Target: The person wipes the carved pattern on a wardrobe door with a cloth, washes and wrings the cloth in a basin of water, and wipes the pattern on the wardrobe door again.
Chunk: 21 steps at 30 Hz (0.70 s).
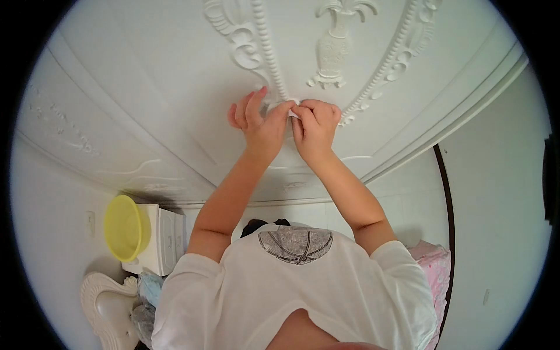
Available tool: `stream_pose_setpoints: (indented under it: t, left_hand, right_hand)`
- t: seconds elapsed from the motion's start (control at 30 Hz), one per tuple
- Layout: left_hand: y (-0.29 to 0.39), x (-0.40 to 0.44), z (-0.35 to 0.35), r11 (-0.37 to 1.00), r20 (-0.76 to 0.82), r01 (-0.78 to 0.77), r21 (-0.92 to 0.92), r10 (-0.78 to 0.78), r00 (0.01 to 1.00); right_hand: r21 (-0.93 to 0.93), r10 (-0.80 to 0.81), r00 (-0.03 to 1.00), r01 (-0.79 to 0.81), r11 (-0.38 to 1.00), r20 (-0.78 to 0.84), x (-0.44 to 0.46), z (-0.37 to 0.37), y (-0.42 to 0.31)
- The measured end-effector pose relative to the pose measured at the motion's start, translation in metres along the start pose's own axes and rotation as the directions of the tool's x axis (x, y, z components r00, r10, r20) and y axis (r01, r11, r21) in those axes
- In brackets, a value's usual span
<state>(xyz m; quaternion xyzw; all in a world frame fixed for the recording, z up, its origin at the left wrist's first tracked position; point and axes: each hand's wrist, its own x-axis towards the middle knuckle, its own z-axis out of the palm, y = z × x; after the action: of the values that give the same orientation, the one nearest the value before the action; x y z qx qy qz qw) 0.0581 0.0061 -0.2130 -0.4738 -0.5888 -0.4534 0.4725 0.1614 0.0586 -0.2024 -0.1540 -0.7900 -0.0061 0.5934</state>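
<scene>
In the head view, our right hand (pixel 316 125) pinches a small white piece (pixel 294 111) between our two hands, just in front of a white panel (pixel 192 99); our left hand (pixel 261 129) brings its thumb to it, other fingers spread, and we cannot tell whether it grips. Beaded moulding (pixel 263 35) rises beyond our hands, a yellow basin (pixel 127 228) well behind, leftward.

Headboard (pixel 111 306) and bedside cabinet (pixel 168 239) show a home bedroom
</scene>
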Motion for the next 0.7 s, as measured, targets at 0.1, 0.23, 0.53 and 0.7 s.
stream_pose_setpoints:
  t: [0.1, 0.23, 0.53, 0.7]
  left_hand:
    - [0.001, -0.017, 0.003, 0.993, 0.199, 0.113, -0.03, -0.105, 0.974]
    - [0.016, -0.055, 0.006, 0.993, 0.311, -0.061, -0.1, 0.089, 0.946]
    - [0.015, -0.025, 0.004, 0.999, 0.09, 0.033, 0.003, -0.033, 0.995]
    - [0.01, -0.031, 0.0, 0.998, 0.242, 0.026, -0.048, -0.014, 0.97]
  right_hand:
    - [-0.037, 0.002, 0.997, 0.001, 0.999, 0.081, -0.01, -0.007, 0.004]
    - [-0.12, 0.083, 0.982, -0.063, 0.991, 0.169, -0.051, -0.017, 0.022]
    - [-0.06, -0.033, 0.99, 0.042, 0.997, 0.14, -0.015, -0.02, 0.012]
    - [-0.158, -0.038, 0.985, 0.065, 0.985, 0.171, -0.024, -0.015, 0.013]
